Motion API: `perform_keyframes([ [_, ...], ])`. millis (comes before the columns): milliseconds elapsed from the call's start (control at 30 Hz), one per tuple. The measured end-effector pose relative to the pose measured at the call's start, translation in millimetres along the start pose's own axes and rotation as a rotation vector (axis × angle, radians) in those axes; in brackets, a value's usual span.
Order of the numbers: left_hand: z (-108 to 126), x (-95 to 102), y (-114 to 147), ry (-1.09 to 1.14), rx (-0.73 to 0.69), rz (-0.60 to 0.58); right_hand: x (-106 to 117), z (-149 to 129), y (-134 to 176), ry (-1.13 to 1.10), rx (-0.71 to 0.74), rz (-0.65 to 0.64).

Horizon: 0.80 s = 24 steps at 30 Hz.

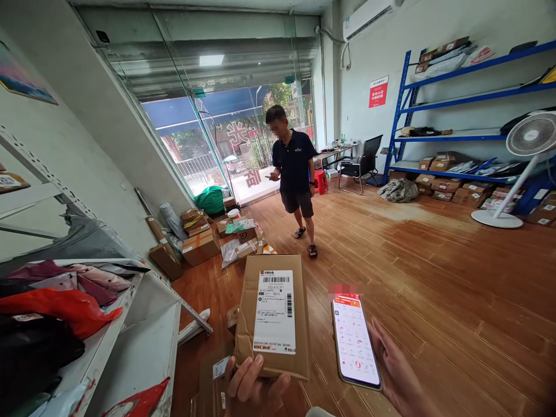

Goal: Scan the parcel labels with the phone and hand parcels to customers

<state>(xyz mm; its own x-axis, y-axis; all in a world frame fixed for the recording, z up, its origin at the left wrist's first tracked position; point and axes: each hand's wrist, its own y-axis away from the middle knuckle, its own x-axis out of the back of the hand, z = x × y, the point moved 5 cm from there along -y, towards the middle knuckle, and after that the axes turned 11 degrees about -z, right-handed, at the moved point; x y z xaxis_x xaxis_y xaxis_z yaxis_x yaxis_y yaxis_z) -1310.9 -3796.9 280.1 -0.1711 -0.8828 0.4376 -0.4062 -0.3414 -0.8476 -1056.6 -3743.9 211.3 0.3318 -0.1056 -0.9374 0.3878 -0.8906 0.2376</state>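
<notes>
A brown cardboard box [299,324] with a white shipping label [274,313] faces me at the lower middle. My left hand [252,382] grips it from below, fingers folded over its bottom edge. To its right my right hand [393,368] holds a smartphone [356,341], screen lit and turned toward me, showing a white page of small icons under a red and orange top. Box and phone are apart, both raised above the wooden floor [391,266].
A person [293,162] in dark clothes stands ahead, looking down at something in one hand. Parcels [202,246] lie on the floor at left. A white shelf [147,324] with bagged goods stands close left; blue shelving [460,136] and a white fan [504,191] stand right.
</notes>
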Motion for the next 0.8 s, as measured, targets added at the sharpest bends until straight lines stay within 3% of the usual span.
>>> perform_keyframes([
  [167,-1,-0.3,3,-0.003,0.016,-0.007,7,0,-3,0.017,0.002,0.009],
  [333,-5,2.7,-7,-0.062,-0.087,0.015,2,-1,-2,0.04,-0.007,0.037],
  [433,-4,3.1,-18,-0.114,-0.141,0.155,-1,-1,-1,0.049,0.001,0.061],
  [567,-1,-1.3,-26,-0.121,-0.086,0.323,1,-2,-1,0.067,0.013,0.083],
  [700,4,-3.4,-19,-0.105,-0.072,0.3,10,-2,1,0.119,0.013,0.163],
  [800,5,1.6,-10,-0.078,-0.035,0.154,9,-2,2,0.124,0.023,0.121],
])
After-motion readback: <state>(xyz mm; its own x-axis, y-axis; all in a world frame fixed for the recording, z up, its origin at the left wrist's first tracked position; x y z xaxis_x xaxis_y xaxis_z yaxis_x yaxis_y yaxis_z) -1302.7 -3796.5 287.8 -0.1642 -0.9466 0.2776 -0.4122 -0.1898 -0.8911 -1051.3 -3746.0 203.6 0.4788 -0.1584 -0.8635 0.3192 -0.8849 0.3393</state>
